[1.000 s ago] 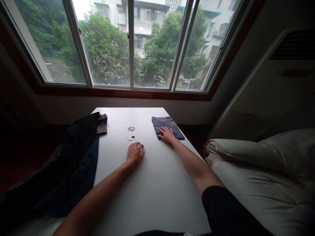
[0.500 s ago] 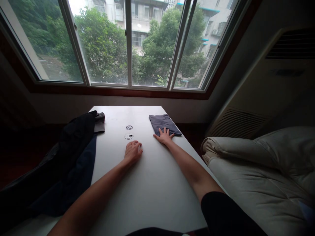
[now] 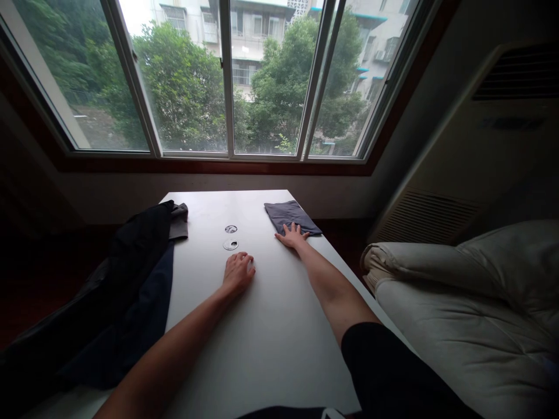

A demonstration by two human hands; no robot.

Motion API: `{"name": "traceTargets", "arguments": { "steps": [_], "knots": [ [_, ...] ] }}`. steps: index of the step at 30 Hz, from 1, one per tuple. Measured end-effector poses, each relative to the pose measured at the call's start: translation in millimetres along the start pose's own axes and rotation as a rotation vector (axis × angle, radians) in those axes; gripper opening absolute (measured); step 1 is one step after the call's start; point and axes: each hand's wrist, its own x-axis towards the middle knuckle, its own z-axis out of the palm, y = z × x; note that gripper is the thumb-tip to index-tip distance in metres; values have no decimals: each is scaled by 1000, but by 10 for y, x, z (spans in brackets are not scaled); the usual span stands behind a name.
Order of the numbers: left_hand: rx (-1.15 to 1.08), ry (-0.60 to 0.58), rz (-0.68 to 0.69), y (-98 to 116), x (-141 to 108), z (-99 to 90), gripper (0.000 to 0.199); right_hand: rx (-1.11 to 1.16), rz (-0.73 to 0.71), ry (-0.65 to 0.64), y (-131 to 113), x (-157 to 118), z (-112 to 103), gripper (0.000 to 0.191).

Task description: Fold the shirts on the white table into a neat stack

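Observation:
A dark grey piece of folded cloth [image 3: 292,215] lies flat at the far right corner of the white table [image 3: 266,326]. My right hand [image 3: 292,234] rests on its near edge with the fingers spread, holding nothing. Near the table's middle, my left hand [image 3: 239,269] lies on the bare top, fingers loosely bent and a little apart, with nothing seen in it. It is nearest to a round metal cable-hole cover [image 3: 230,245]. A second round opening [image 3: 231,229] sits just beyond that cover.
Dark clothes [image 3: 131,262] hang in a heap over the table's left edge, with a grey piece [image 3: 179,222] on top. A pale sofa [image 3: 445,297] stands at the right, beside an air-conditioning unit [image 3: 471,163]. Beyond the table is a sliding window [image 3: 229,105].
The view has shifted slightly. My right hand stays spread on the near edge of the grey cloth, and my left hand still rests on the table.

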Motion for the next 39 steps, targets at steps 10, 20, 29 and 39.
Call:
{"name": "traceTargets", "arguments": {
  "steps": [10,20,29,39],
  "knots": [
    [-23,6,-9,7,1,-6,30,-8,-5,132,-89,-257,258,81],
    [-23,5,-14,27,3,29,39,-18,-75,252,-217,-580,364,74],
    [-48,15,-37,-21,34,73,47,-25,-282,184,-132,-614,344,71],
    [-57,-3,-31,-45,28,70,47,-13,-222,313,-220,-646,405,51]
  ]
}}
